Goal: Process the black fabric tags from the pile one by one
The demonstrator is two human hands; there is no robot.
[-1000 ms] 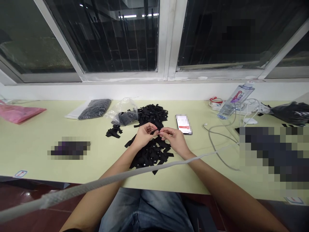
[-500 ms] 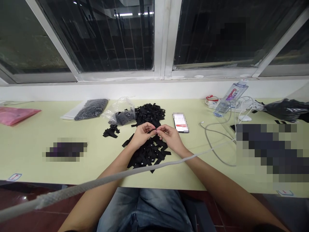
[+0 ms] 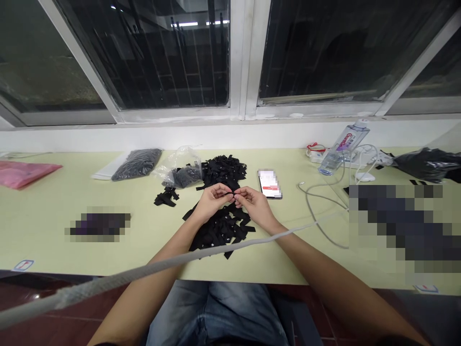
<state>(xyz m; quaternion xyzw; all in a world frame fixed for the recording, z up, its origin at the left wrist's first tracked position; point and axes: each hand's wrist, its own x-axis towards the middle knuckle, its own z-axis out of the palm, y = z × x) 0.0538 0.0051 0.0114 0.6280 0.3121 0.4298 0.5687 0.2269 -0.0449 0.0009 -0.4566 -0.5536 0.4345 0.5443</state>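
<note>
My left hand [image 3: 212,202] and my right hand [image 3: 254,202] meet over the middle of the table, fingertips almost touching. Both pinch a small black fabric strip [image 3: 229,193], mostly covered by the fingers. Beyond the hands lies a heap of black fabric strips [image 3: 225,168]. A second heap of like strips [image 3: 219,233], dotted with small shiny spots, spreads nearer to me, below the hands. To the left, a few more strips [image 3: 165,197] lie apart by an open clear plastic bag [image 3: 185,174] with dark pieces in it.
A phone [image 3: 270,185] lies right of the heaps. Farther right are a tilted water bottle [image 3: 344,146], a power strip [image 3: 367,156] and a loose grey cable [image 3: 313,211]. A filled bag [image 3: 137,163] sits back left. A pale cord [image 3: 173,263] crosses the view above my forearms.
Both hands stay in nearly the same place, still pinching the strip. The fingertips have shifted only slightly, and the heaps look unchanged.
</note>
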